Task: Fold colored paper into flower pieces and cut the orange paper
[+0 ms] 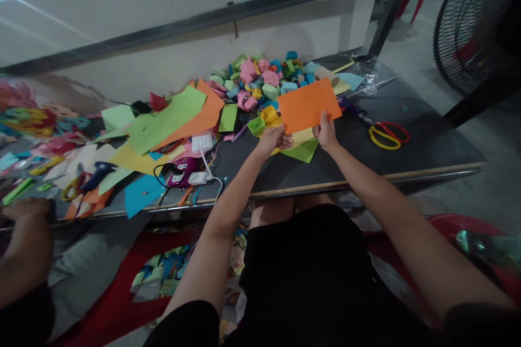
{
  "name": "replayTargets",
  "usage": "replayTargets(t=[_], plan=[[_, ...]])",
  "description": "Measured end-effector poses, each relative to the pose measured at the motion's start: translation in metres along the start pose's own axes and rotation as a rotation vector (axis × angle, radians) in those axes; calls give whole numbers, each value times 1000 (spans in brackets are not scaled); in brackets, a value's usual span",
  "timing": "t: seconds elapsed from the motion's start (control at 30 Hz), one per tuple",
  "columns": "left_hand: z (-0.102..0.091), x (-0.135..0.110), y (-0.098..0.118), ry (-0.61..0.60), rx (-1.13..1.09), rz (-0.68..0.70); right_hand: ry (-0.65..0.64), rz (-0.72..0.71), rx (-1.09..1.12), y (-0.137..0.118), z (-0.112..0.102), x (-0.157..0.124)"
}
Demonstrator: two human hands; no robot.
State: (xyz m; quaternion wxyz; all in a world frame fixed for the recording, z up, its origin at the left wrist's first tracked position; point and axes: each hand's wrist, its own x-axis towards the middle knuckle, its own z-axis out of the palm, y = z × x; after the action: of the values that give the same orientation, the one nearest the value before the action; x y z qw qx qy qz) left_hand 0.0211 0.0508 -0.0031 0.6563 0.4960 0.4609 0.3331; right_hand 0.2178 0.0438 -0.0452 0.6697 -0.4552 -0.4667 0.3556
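Both hands hold an orange sheet of paper point(306, 104), tilted up above the table. My left hand point(272, 141) grips its lower left corner, fingers partly behind the sheet. At the lower right edge, my right hand point(326, 133) pinches the paper with the thumb in front. Under the hands lie a green sheet point(303, 152) and a pale yellow one. Close to my left hand sit a yellow folded paper piece point(268, 114) and a green folded paper piece point(256, 126). Scissors with red and yellow handles point(388, 135) rest to the right of my right hand.
Colourful folded paper pieces point(260, 78) are heaped at the back. Loose sheets point(166, 119), a purple device point(183, 172) and a white plug with cable point(199, 178) lie left. A co-worker's hand point(28, 209) is far left. A fan point(468, 27) stands right.
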Motion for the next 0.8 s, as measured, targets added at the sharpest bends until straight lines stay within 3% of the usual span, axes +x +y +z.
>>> replayTargets(t=[0.2, 0.33, 0.43, 0.57, 0.67, 0.8], plan=[[-23, 10, -8, 22, -100, 59, -86, 21, -50, -5, 2, -3], [-17, 24, -13, 14, -193, 181, -185, 50, -60, -8, 3, -8], [-12, 34, -16, 38, -205, 254, -176, 44, -73, -9, 1, -8], [-15, 40, -22, 123, -216, 301, -132, 31, -174, -7, 1, -6], [-19, 41, -26, 189, -277, 341, -172, 15, -206, -6, 3, -5], [-18, 39, -33, 140, -347, 330, -268, 38, -167, -5, 4, -5]])
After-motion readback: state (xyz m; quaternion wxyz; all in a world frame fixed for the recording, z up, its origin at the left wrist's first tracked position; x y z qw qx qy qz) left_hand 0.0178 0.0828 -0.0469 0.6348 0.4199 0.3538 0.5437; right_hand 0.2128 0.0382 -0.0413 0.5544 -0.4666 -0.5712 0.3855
